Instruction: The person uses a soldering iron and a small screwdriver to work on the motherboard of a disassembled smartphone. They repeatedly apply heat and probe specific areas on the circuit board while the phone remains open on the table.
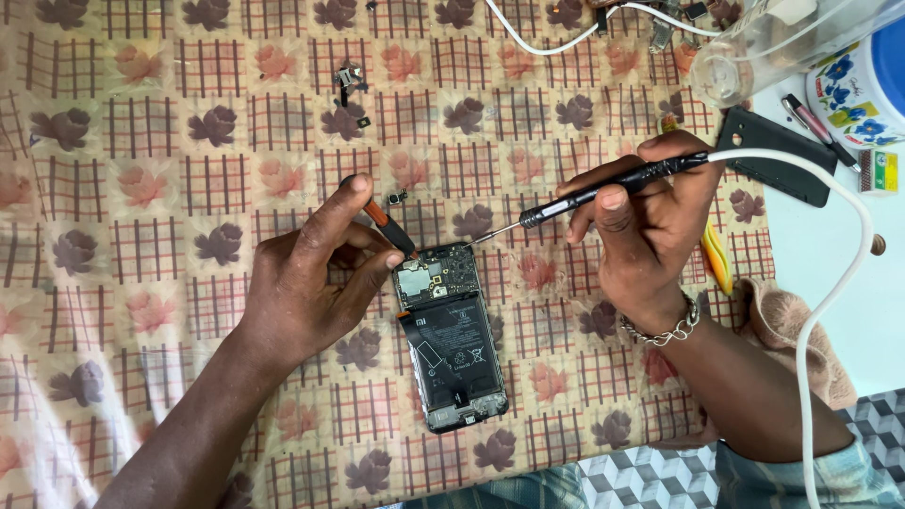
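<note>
Between the two hands, one opened phone (451,337) is lying back-up on the leaf-patterned cloth (160,179), showing a black battery, a circuit board at its upper end and a small board at its lower end. Just beside the phone's top left corner, the left hand (311,278) is pinching one orange-and-black tool (390,230), fingers closed around it. Above the phone's top right corner, the right hand (650,221) is gripping one black screwdriver (589,193), fingers clamped on its handle, tip just off the phone's edge. Beyond the right fingers, one clear plastic jar (782,42) is lying tilted; its contents are unclear
</note>
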